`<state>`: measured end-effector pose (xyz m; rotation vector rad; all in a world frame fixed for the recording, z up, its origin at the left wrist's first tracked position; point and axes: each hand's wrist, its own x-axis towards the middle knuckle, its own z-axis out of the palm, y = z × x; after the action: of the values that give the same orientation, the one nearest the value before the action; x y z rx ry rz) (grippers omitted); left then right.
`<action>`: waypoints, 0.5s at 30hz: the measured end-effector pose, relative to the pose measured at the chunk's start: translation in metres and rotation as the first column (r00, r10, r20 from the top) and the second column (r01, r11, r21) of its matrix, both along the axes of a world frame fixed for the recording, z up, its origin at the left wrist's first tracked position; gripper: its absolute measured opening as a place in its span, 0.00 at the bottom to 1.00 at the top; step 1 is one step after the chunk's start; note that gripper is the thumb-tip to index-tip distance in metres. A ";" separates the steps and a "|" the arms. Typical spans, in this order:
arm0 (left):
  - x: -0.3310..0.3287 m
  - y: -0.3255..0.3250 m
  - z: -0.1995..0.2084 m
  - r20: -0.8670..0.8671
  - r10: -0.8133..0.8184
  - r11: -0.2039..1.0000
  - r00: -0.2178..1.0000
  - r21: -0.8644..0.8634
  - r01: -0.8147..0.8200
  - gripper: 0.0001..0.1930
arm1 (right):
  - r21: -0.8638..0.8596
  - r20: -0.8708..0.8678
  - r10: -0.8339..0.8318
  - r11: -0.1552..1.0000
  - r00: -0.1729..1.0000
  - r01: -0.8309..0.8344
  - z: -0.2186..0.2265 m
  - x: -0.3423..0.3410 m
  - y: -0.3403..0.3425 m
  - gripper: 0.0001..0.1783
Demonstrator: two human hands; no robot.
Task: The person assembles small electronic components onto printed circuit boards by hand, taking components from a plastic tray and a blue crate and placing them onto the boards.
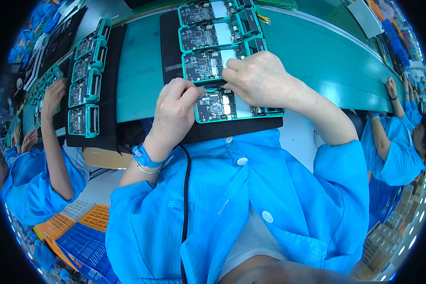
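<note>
Right in front of me is a teal-framed device (216, 106) with an exposed black circuit board and a silvery-white panel. My left hand (174, 105) is pinched at its far left corner, wrist in a blue strap. Over its far edge, my right hand (256, 78) has thumb and fingers pressed together. Whatever lies between the fingertips of either hand is too small to make out. Just beyond is a second, similar device (202, 65), partly covered by my right hand. Further units (199, 37) continue the row away from me.
The row lies on a black mat (170, 61) on a green work surface (312, 61). Another row of devices (83, 121) is at left, by a co-worker's hand (55, 96). A co-worker in blue (390, 149) sits at right. A black cord (186, 199) hangs down my front.
</note>
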<state>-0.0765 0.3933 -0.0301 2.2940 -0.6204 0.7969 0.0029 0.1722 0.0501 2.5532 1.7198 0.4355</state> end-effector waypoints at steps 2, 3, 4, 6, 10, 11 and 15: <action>0.000 0.000 0.001 -0.003 0.001 1.000 1.000 -0.002 -0.001 0.10 | -0.003 0.001 -0.004 1.000 1.000 0.004 0.000 0.000 0.000 0.12; 0.000 0.000 0.001 -0.004 0.000 1.000 1.000 -0.003 0.000 0.10 | -0.006 0.004 -0.007 1.000 1.000 0.007 0.000 0.000 0.000 0.12; 0.000 0.001 0.001 -0.002 -0.003 1.000 1.000 -0.005 0.003 0.10 | -0.007 0.003 -0.008 1.000 1.000 0.008 0.000 0.000 0.000 0.12; 0.000 0.001 0.001 -0.002 -0.006 1.000 1.000 -0.007 0.006 0.10 | -0.012 -0.002 -0.009 1.000 1.000 0.009 0.001 0.000 0.001 0.12; 0.000 0.001 0.002 -0.007 -0.014 1.000 1.000 -0.016 0.013 0.10 | -0.010 -0.007 -0.011 1.000 1.000 0.011 0.001 0.000 0.001 0.12; 0.000 0.001 0.001 -0.006 -0.014 1.000 1.000 -0.018 0.014 0.10 | -0.007 -0.009 -0.010 1.000 1.000 0.010 0.000 0.000 0.001 0.12; 0.000 0.001 0.001 -0.006 -0.013 1.000 1.000 -0.014 0.012 0.10 | -0.002 -0.011 -0.009 1.000 1.000 0.009 -0.001 0.000 0.000 0.12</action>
<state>-0.0763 0.3942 -0.0291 2.2768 -0.6240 0.7859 0.0033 0.1724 0.0490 2.5657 1.7104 0.4193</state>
